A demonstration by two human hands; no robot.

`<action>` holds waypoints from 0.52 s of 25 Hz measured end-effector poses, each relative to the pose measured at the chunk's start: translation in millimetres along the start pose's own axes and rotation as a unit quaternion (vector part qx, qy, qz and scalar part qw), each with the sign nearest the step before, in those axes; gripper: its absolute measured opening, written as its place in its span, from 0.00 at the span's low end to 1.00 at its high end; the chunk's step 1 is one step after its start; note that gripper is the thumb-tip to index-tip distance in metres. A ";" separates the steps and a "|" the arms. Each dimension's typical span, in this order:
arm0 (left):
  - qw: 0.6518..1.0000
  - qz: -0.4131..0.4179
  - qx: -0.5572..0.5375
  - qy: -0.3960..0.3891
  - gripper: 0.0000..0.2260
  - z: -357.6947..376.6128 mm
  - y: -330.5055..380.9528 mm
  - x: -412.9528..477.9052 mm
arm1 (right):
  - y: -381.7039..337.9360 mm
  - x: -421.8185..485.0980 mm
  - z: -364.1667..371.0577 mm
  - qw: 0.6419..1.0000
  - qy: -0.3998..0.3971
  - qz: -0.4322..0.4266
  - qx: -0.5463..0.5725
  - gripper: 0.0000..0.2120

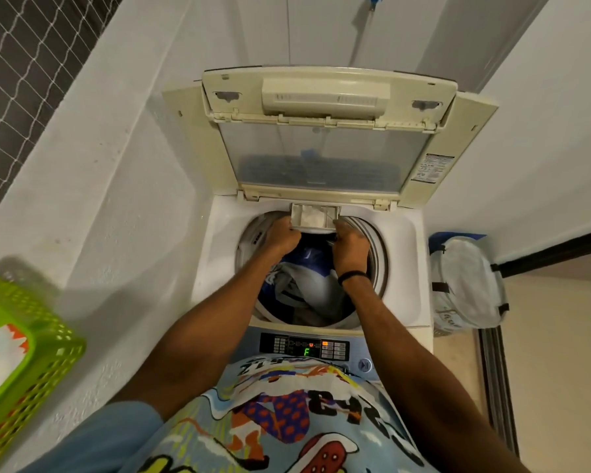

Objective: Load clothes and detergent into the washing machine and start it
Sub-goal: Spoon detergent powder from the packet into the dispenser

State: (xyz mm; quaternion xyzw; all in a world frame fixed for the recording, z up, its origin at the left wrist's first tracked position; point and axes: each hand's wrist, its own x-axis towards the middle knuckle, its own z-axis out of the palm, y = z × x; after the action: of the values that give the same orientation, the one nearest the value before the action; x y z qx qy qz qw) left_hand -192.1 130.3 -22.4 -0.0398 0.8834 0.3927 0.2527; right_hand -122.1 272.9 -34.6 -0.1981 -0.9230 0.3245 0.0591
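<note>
Detergent drawer (316, 216) between both hands (285, 237) (352, 245)

A pale beige floor (553, 353) carries a top-loading washing machine (403, 254) set in a white-walled corner. A white laundry bag (468, 285) stands just beside it, right. At left, a green basket (41, 363) sits on a white ledge (93, 233).

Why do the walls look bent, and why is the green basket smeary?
Head view: the wide-angle lens bows the walls near the edges; the green basket at lower left is blurred, while the left hand and right hand on the detergent drawer look sharp; the lid window shows dull reflections.
</note>
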 end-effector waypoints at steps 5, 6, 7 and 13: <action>1.000 -0.007 -0.016 -0.007 0.10 2.2 -8.0 2.3 | -4.2 -0.3 -5.6 0.997 0.012 0.066 0.027 0.19; 1.000 -0.005 -0.022 -0.004 0.10 0.3 -5.6 -1.5 | -2.8 1.3 -6.5 0.993 0.014 0.104 0.046 0.16; 0.999 -0.008 -0.038 0.000 0.09 -3.5 -1.6 -7.4 | -3.3 1.8 -9.2 0.985 0.008 0.149 0.082 0.13; 0.986 0.016 -0.132 0.099 0.20 -62.0 28.6 -60.1 | -49.0 8.5 -36.0 0.833 -0.047 0.303 0.460 0.06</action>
State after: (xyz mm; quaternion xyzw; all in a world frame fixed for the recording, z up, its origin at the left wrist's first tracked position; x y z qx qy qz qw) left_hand -173.3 98.0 60.5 -0.0975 0.8447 0.5044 0.1503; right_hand -137.4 262.2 23.9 -0.4026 -0.5629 0.7219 -0.0013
